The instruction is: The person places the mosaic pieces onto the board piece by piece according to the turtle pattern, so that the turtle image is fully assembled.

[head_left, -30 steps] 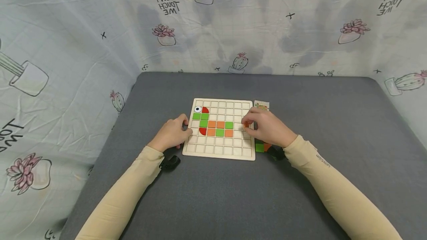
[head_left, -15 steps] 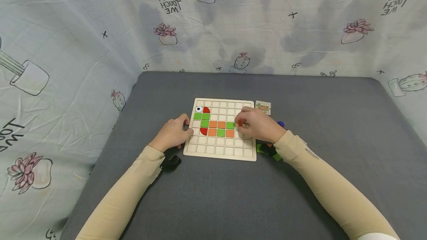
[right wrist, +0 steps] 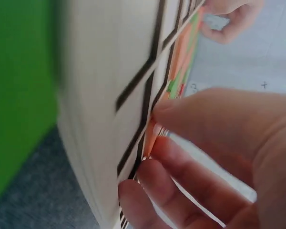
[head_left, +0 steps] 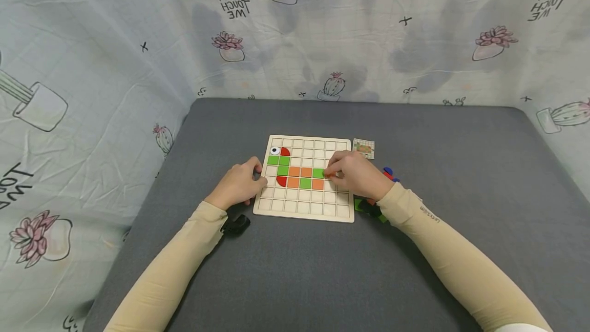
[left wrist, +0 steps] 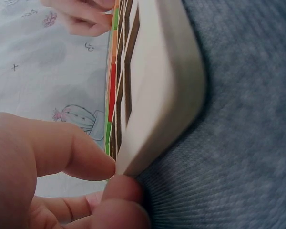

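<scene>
A square wooden grid board (head_left: 301, 208) lies on the grey table. Its cells hold green tiles (head_left: 273, 160), orange tiles (head_left: 293, 183), red quarter-round tiles (head_left: 281, 182) and a white eye tile (head_left: 274, 151). At the board's left edge, my left hand (head_left: 236, 186) pinches the rim between thumb and finger, seen close in the left wrist view. My right hand (head_left: 360, 173) pinches an orange tile (right wrist: 151, 138) over the cell right of the upper row's green tile (head_left: 318, 173). Its fingertips are right at the board's surface and partly hide the tile.
A small pattern card (head_left: 364, 148) lies by the board's upper right corner. Blue and red pieces (head_left: 388, 172) show beside my right wrist, and loose green tiles (head_left: 358, 205) lie partly under it. A printed cloth (head_left: 295, 40) stands behind the table (head_left: 295, 270).
My right hand has moved left over the board with the orange tile, up beside the green one, uncovering the card and blue pieces. The left hand stays at the board's edge.
</scene>
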Tool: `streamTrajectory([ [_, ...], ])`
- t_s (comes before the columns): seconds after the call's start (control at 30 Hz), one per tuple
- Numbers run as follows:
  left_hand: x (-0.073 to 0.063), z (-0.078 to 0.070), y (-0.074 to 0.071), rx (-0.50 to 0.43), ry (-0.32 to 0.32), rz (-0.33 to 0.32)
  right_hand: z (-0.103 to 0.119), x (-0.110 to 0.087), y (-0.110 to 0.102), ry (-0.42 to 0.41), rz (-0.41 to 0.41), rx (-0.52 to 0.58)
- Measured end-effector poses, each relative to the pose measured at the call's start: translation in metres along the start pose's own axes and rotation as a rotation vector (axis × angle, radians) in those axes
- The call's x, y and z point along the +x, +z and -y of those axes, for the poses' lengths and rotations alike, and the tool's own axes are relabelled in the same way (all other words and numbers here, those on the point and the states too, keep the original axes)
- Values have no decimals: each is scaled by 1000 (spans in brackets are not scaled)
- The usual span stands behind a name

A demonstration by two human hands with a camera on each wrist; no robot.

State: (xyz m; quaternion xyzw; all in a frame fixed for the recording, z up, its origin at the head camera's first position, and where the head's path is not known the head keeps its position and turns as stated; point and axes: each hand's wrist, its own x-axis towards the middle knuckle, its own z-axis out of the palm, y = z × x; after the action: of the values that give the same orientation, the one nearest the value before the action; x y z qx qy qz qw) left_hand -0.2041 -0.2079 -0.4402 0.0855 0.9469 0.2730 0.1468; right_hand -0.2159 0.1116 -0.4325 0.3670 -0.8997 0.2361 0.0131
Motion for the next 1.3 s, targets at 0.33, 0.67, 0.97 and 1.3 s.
streamTrajectory([
  [0.33, 0, 1, 0, -5, 13, 5, -1, 0, 0, -26, 0, 11],
  [0.67, 0, 1, 0, -2, 16, 1, 5, -11, -7, 57, 6, 40],
  [0.97, -1, 2, -1, 4, 17, -2, 12, -33, -10, 90, -19, 17],
  [1.3, 0, 1, 0, 1, 19, -8, 12, -59, -14, 113, -19, -14],
])
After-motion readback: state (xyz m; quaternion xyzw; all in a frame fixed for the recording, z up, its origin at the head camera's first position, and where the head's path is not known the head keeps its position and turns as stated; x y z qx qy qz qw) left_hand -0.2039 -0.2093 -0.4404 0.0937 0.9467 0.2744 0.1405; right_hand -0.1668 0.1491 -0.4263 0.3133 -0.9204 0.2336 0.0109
